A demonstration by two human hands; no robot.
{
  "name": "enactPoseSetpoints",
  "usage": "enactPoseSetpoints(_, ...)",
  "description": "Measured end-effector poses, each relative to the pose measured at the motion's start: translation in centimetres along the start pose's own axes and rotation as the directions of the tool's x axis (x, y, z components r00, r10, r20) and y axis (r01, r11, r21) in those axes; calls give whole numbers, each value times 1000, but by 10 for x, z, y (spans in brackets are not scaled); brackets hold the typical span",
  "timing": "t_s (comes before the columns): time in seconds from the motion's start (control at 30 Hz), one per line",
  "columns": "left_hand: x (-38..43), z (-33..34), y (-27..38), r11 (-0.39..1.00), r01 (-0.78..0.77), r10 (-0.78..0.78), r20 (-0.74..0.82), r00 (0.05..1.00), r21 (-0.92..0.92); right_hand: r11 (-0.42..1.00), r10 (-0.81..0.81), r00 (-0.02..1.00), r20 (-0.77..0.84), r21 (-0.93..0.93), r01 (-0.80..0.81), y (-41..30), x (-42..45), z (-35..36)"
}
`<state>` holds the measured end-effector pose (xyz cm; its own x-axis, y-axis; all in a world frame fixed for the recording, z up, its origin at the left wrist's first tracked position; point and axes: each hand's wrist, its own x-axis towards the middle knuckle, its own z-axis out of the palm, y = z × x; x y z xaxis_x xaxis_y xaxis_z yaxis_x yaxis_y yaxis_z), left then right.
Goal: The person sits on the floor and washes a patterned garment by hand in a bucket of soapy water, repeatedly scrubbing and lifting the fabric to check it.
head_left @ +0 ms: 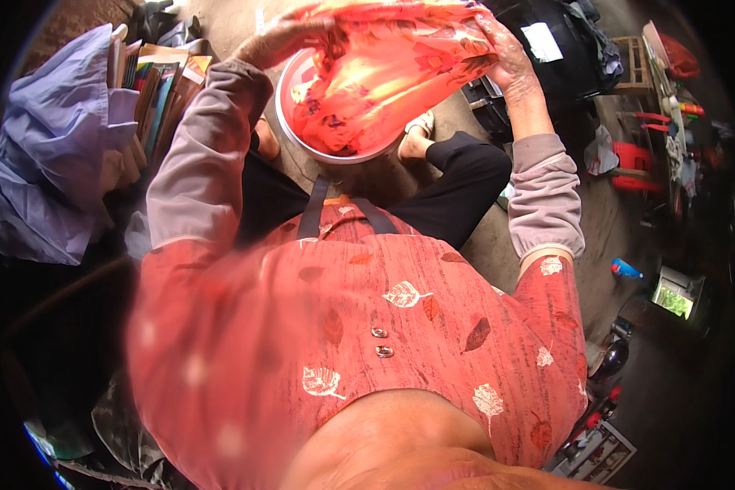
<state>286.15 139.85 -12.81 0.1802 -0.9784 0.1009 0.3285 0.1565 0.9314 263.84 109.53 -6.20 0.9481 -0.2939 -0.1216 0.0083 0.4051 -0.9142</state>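
A bright orange-red cloth [398, 73] with a dark floral print is stretched between my two hands. My left hand [300, 38] grips its left side, the fingers partly lost in the folds and the glare. At the right edge, my right hand [502, 54] holds the fabric bunched in its fingers. Part of the cloth hangs down into a round basin [282, 116] with a pale rim, which stands on the floor between my feet. The basin's far side is hidden behind the cloth.
To the left, a lilac cloth [55, 141] drapes beside stacked books or folders [159, 86]. Black bags [557, 49] lie at the upper right. A red plastic stool [634, 165] stands farther right, and a blue object [626, 268] lies on the floor.
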Motion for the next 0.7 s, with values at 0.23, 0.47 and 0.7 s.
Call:
enactPoseSetpoints(0.23,20,4,84,980,-197,198,-42,979,24,990,-82,997,12,-116,83,-18,-14,15)
enactPoseSetpoints(0.47,22,7,116,971,-232,237,-88,967,60,988,-146,940,308,4,153,-48,-35,39)
enactPoseSetpoints(0.7,22,7,115,978,-198,204,-118,972,64,992,-122,986,112,-24,125,-56,-25,64)
